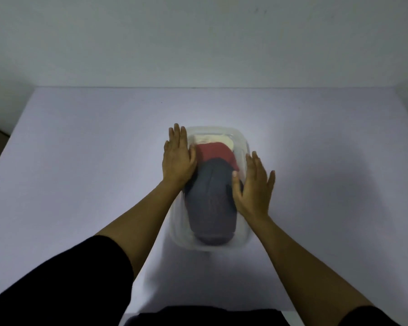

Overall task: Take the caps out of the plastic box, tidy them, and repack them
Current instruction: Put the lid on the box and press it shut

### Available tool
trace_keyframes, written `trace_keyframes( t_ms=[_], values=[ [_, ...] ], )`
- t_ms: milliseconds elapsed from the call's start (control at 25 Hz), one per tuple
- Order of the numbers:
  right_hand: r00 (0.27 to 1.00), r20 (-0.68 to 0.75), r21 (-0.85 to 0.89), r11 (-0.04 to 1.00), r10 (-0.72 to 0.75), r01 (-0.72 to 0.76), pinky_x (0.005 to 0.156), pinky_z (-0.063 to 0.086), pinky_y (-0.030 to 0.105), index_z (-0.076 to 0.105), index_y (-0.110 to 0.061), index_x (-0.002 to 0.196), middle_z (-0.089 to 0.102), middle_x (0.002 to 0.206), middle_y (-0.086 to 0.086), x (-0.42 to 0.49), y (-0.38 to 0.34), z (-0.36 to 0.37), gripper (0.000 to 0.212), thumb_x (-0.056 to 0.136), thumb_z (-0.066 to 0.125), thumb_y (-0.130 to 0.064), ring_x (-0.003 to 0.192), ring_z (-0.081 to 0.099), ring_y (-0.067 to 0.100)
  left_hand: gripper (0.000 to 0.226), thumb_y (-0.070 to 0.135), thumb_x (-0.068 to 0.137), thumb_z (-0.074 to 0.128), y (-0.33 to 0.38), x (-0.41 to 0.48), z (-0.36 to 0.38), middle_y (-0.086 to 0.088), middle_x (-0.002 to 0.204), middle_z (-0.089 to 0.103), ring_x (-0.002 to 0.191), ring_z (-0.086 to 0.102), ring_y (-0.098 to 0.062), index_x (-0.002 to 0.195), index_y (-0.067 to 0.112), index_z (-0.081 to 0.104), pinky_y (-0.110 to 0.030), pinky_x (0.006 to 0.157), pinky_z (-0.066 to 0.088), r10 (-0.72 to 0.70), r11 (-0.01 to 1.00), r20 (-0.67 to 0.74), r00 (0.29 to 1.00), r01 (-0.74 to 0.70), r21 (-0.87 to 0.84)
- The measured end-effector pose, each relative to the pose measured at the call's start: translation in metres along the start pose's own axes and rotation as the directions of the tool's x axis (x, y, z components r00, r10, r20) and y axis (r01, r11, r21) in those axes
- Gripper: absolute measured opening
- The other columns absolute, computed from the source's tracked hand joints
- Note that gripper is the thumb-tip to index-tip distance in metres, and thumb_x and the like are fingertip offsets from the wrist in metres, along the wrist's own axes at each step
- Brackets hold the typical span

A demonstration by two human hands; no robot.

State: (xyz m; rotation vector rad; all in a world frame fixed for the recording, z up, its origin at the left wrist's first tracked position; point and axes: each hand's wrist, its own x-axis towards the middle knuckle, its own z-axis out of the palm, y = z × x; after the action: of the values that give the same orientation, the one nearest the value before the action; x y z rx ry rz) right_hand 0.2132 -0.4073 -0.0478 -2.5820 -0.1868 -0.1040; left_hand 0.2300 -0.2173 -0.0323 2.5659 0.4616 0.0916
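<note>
White table (80, 161); left hand (178, 158) and right hand (254, 187), fingers straight, flank box (186, 241), probably steadying it; caps (212, 198) stacked inside.

Clear plastic box (210, 247), rectangular with rounded corners, open-topped, at frame centre, long side running up the frame. Three caps nested in a row inside: grey cap (212, 203) lowest and largest in view, overlapping red cap (214, 152), which overlaps cream cap (212, 138) at the upper end.

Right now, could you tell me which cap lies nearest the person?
The grey cap, at the near end of the box; the red cap is behind it, the white cap farthest.
</note>
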Motion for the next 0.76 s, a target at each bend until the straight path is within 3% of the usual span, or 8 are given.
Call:
trace_keyframes(
  t_ms=[80,120,240,280,360,520,760],
  values=[
    [0.989,-0.115,0.135,0.988,0.098,-0.082,0.116,0.011,0.044,0.037,-0.015,0.139,0.038,0.149,0.007,-0.004,-0.002,-0.008,0.055,0.093,0.033,-0.044,0.137,0.035,0.025,0.06,0.036,0.101,0.029,-0.003,-0.032,-0.008,-0.005,0.16,0.001,0.148,0.0,-0.02,0.15,0.012,0.005,-0.036,0.118,0.01,-0.099,0.985,0.043,0.994,0.104,-0.14],
    [0.982,-0.092,0.225,0.964,0.167,-0.143,0.116,0.017,0.043,0.035,-0.015,0.14,0.037,0.149,0.007,-0.011,-0.003,-0.012,0.054,0.094,0.037,-0.042,0.137,0.035,0.025,0.064,0.04,0.1,0.031,-0.007,-0.054,-0.011,-0.005,0.16,0.001,0.148,0.002,-0.02,0.15,0.012,0.004,-0.035,0.117,0.013,-0.133,0.97,0.086,0.987,0.148,-0.191],
    [0.927,0.275,0.484,0.796,0.256,-0.364,0.107,0.026,0.028,0.02,-0.019,0.146,0.028,0.152,0.003,-0.046,0.002,-0.021,0.065,0.092,0.048,-0.042,0.138,0.03,0.022,0.076,0.046,0.094,0.042,-0.02,-0.119,-0.013,-0.004,0.16,0.006,0.147,0.013,-0.023,0.15,0.014,0.003,-0.035,0.116,0.018,-0.239,0.901,0.198,0.95,0.294,-0.319],
    [0.884,0.403,0.513,0.741,0.237,-0.433,0.107,0.028,0.029,0.017,-0.022,0.147,0.028,0.152,0.002,-0.059,0.003,-0.025,0.07,0.09,0.051,-0.045,0.138,0.031,0.021,0.078,0.046,0.092,0.046,-0.024,-0.134,-0.014,-0.004,0.16,0.01,0.145,0.019,-0.026,0.151,0.016,0.004,-0.038,0.115,0.022,-0.302,0.855,0.247,0.921,0.377,-0.357],
    [0.823,0.529,0.466,0.739,0.206,-0.486,0.11,0.032,0.035,0.011,-0.026,0.148,0.031,0.151,0.002,-0.079,0.007,-0.028,0.076,0.088,0.053,-0.046,0.137,0.034,0.023,0.074,0.045,0.091,0.05,-0.027,-0.149,-0.014,-0.007,0.156,0.026,0.137,0.037,-0.031,0.15,0.019,0.014,-0.044,0.109,0.034,-0.397,0.722,0.368,0.841,0.533,-0.441],
    [0.852,0.471,0.423,0.788,0.23,-0.447,0.107,0.039,0.04,0.015,-0.024,0.149,0.037,0.148,0.007,-0.055,0.009,-0.027,0.066,0.093,0.049,-0.036,0.131,0.042,0.028,0.056,0.041,0.092,0.051,-0.019,-0.125,-0.019,-0.008,0.14,0.049,0.12,0.054,-0.032,0.14,0.017,0.037,-0.051,0.1,0.047,-0.366,0.664,0.381,0.849,0.525,-0.532],
    [0.891,0.4,0.433,0.812,0.214,-0.39,0.104,0.041,0.038,0.016,-0.017,0.149,0.039,0.147,0.012,0.044,0.003,-0.026,0.065,0.094,0.048,-0.033,0.13,0.044,0.032,0.05,0.037,0.092,0.052,0.01,-0.03,-0.026,-0.009,0.132,0.054,0.113,0.057,-0.034,0.136,0.017,0.04,-0.053,0.093,0.051,-0.334,0.621,0.381,0.862,0.506,-0.599]
  ],
)
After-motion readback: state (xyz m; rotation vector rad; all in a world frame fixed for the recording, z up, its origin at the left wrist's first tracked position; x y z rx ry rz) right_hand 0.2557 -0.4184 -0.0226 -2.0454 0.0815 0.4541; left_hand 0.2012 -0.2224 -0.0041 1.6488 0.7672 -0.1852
